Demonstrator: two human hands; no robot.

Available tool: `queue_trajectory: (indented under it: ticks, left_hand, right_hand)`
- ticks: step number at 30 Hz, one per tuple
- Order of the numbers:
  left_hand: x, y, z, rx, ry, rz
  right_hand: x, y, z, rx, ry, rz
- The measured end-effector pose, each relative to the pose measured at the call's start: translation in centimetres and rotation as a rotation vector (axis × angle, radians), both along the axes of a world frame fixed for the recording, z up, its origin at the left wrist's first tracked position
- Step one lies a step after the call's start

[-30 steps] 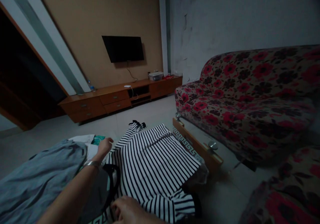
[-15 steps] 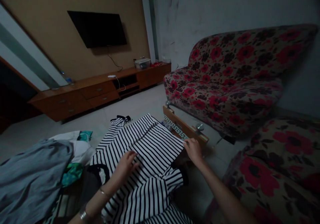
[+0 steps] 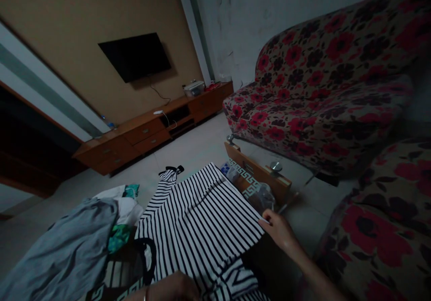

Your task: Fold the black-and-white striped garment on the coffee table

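A black-and-white striped shirt [image 3: 202, 207] is spread out in front of me, one sleeve toward the back and its black-trimmed neckline at the left. My right hand [image 3: 278, 229] pinches the hem corner on the right between thumb and fingers. At the bottom edge, my left hand [image 3: 175, 287] is over the near part of the shirt, seen from the back. Its fingers are hidden, so I cannot make out whether they grip the cloth. Folds bunch at the near sleeve [image 3: 235, 278].
A pile with a grey garment [image 3: 74, 242], white cloth and green cloth [image 3: 119, 238] lies at the left. Beyond the shirt is a wooden table edge [image 3: 259, 171] with round metal fittings and plastic bags [image 3: 266, 195]. Floral sofas [image 3: 303, 103] stand at the right, a TV cabinet [image 3: 144, 135] at the back.
My left hand has moved down and toward me, from above the middle of the shirt to its near part. My right hand keeps its hold on the hem corner. The view has tilted.
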State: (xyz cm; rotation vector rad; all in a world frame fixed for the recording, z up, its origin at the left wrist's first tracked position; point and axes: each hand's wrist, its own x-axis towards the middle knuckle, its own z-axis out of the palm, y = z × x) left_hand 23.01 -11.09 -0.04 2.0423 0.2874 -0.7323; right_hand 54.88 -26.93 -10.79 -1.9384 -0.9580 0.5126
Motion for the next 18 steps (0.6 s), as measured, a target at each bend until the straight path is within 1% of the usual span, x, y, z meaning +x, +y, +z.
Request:
queue_trajectory:
  ticks: [2,4,5,7,9,10,11,13,15,18]
  left_hand:
    - [3.4,2.5,1.0,0.244,-0.05,-0.008]
    - [8.5,6.1,1.4,0.521,-0.119,0.043]
    - [11.4,8.1,1.2,0.629,-0.143,0.075]
    - [17.1,12.1,0.3,0.83,-0.178,0.131]
    - [22.1,15.6,-1.3,0.94,-0.184,0.18]
    - [24.0,17.1,-2.1,0.978,-0.185,0.193]
    - [25.7,18.4,-3.0,1.004,-0.185,0.195]
    - [28.0,20.4,-4.4,1.043,-0.185,0.166]
    - [29.3,22.0,-5.4,1.065,-0.181,0.107]
    - [30.3,23.7,-6.1,1.083,-0.164,0.011]
  right_hand:
    - [-0.7,-1.6,-0.3,0.022,0.059,-0.023]
    - [-1.1,-2.6,-0.7,0.014,0.13,-0.046]
    - [-1.2,-2.8,-0.9,0.003,0.184,-0.05]
    - [-1.3,-2.8,-1.3,-0.019,0.308,-0.04]
    - [-1.4,-2.7,-1.8,-0.019,0.404,-0.026]
    - [-1.5,-2.6,-2.0,-0.013,0.432,-0.023]
    - [-1.5,-2.5,-2.2,-0.005,0.444,-0.023]
    - [-1.4,-2.4,-2.6,0.013,0.445,-0.014]
    - [-1.1,-2.5,-2.8,0.015,0.422,-0.012]
    - [-0.5,-2.6,-2.8,-0.004,0.394,-0.019]
